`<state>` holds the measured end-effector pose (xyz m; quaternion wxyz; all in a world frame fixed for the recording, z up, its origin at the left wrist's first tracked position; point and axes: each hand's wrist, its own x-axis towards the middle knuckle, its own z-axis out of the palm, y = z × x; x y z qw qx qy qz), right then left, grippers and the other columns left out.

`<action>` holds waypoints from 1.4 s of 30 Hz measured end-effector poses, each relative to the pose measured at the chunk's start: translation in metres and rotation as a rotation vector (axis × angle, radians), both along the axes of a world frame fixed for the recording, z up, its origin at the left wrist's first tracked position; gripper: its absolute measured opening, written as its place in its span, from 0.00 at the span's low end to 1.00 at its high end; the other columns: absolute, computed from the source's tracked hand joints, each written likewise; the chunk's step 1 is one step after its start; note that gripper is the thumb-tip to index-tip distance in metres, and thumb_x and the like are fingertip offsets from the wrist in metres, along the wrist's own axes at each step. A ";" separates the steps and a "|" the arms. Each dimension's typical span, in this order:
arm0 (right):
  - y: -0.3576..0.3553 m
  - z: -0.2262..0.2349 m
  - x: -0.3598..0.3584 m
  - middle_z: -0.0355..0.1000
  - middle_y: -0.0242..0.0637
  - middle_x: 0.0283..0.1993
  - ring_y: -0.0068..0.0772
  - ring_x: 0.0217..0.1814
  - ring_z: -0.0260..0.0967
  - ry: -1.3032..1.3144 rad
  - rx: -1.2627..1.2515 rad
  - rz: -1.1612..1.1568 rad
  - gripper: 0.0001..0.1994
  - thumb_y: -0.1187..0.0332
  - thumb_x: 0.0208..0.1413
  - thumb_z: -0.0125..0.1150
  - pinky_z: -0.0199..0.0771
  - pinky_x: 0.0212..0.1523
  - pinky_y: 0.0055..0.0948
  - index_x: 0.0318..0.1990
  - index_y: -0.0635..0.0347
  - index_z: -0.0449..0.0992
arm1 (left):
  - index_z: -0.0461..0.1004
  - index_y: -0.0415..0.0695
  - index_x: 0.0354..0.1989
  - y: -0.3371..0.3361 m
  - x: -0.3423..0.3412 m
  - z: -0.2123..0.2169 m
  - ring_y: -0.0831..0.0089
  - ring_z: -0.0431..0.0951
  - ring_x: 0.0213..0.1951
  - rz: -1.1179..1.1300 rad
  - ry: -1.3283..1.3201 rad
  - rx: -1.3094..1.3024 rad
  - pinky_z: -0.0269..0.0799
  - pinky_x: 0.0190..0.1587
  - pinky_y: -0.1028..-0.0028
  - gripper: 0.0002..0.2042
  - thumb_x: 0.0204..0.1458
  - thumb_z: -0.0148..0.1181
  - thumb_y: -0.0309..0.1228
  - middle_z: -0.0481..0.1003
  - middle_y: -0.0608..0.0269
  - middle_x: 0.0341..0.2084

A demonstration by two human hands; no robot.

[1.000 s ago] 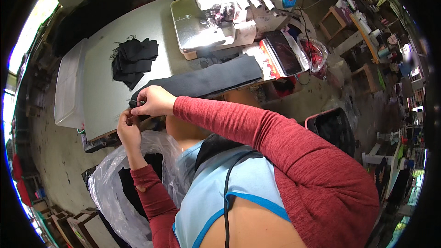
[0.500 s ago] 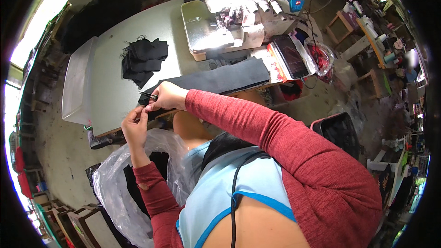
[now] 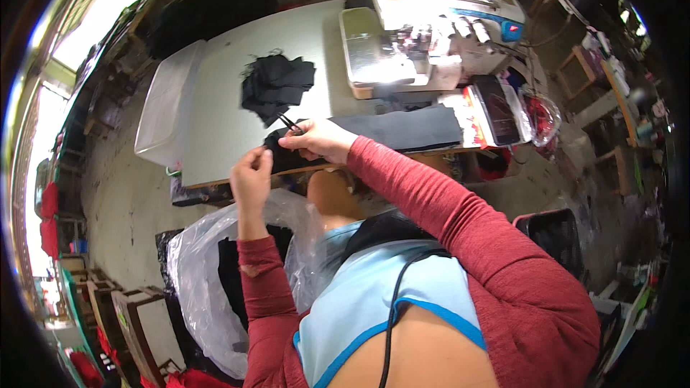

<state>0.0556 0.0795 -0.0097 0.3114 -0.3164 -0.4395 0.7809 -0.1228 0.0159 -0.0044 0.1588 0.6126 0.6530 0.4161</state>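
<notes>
At the table's front edge, my left hand point(image 3: 251, 176) is closed, pinching the edge of a small black fabric piece point(image 3: 274, 141). Right beside it, my right hand point(image 3: 316, 139) is closed with thumb and finger at the same fabric. A small dark two-pronged tool point(image 3: 286, 121), like snips or tweezers, sticks out of that hand, its tips apart and pointing up-left. Just beyond lies a loose pile of black cloth pieces point(image 3: 278, 85) with thread ends. To the right, a long dark fabric strip point(image 3: 402, 128) runs along the front edge, partly behind my right hand.
A sewing machine point(image 3: 445, 11) stands at the back right of the pale table point(image 3: 215, 108). A phone point(image 3: 496, 109) lies on the right end, and a clear plastic bin point(image 3: 169, 104) stands left. Below my left arm sits a clear plastic bag point(image 3: 198, 259) with black cloth.
The view has shifted, so the table appears farther right. My right hand has turned a little, and the tool's prongs now show more plainly, pointing up toward the pile. Both hands stay at the fabric.
</notes>
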 end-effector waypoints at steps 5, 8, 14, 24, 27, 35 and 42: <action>-0.028 0.028 0.078 0.68 0.45 0.20 0.38 0.20 0.65 -0.621 0.631 -0.290 0.17 0.56 0.50 0.57 0.66 0.26 0.33 0.24 0.64 0.74 | 0.78 0.40 0.36 -0.007 -0.032 -0.018 0.68 0.78 0.27 0.192 0.201 -0.078 0.72 0.34 0.71 0.09 0.52 0.57 0.32 0.78 0.57 0.25; -0.049 0.039 0.177 0.70 0.42 0.21 0.41 0.25 0.69 -0.914 0.766 -0.420 0.14 0.61 0.50 0.56 0.68 0.31 0.34 0.26 0.64 0.75 | 0.77 0.41 0.39 -0.007 -0.026 -0.018 0.66 0.79 0.31 0.186 0.166 -0.019 0.73 0.36 0.70 0.09 0.54 0.54 0.30 0.78 0.55 0.31; -0.053 -0.018 0.273 0.70 0.37 0.19 0.23 0.22 0.63 -0.906 0.592 -0.686 0.13 0.62 0.47 0.61 0.65 0.27 0.30 0.27 0.67 0.75 | 0.76 0.41 0.37 0.012 0.052 0.014 0.66 0.77 0.27 -0.062 0.063 0.009 0.72 0.32 0.70 0.07 0.54 0.55 0.30 0.77 0.55 0.30; -0.051 -0.022 0.272 0.70 0.39 0.19 0.23 0.22 0.64 -0.905 0.651 -0.734 0.13 0.63 0.45 0.63 0.67 0.27 0.29 0.28 0.67 0.76 | 0.75 0.41 0.25 0.016 0.144 0.012 0.63 0.74 0.22 -0.146 0.336 -0.063 0.69 0.29 0.69 0.13 0.49 0.61 0.39 0.74 0.58 0.19; -0.052 -0.020 0.270 0.70 0.39 0.19 0.24 0.22 0.65 -0.940 0.625 -0.717 0.12 0.64 0.45 0.63 0.67 0.28 0.28 0.29 0.67 0.76 | 0.74 0.40 0.23 0.019 0.154 0.003 0.64 0.75 0.22 -0.168 0.320 -0.051 0.69 0.29 0.70 0.13 0.50 0.61 0.39 0.74 0.58 0.18; -0.051 -0.042 0.265 0.70 0.30 0.36 0.19 0.37 0.66 -0.703 0.635 -0.832 0.19 0.75 0.46 0.63 0.69 0.41 0.22 0.48 0.60 0.69 | 0.66 0.37 0.48 0.012 0.171 0.010 0.73 0.70 0.35 -0.310 -0.145 -0.182 0.68 0.40 0.72 0.23 0.45 0.67 0.30 0.70 0.58 0.35; -0.056 -0.040 0.262 0.70 0.32 0.36 0.24 0.41 0.67 -0.810 0.661 -0.846 0.22 0.86 0.44 0.46 0.67 0.47 0.23 0.49 0.64 0.67 | 0.79 0.44 0.31 -0.024 0.153 0.049 0.72 0.71 0.31 -0.915 -0.028 -0.014 0.68 0.36 0.77 0.13 0.35 0.64 0.14 0.71 0.63 0.26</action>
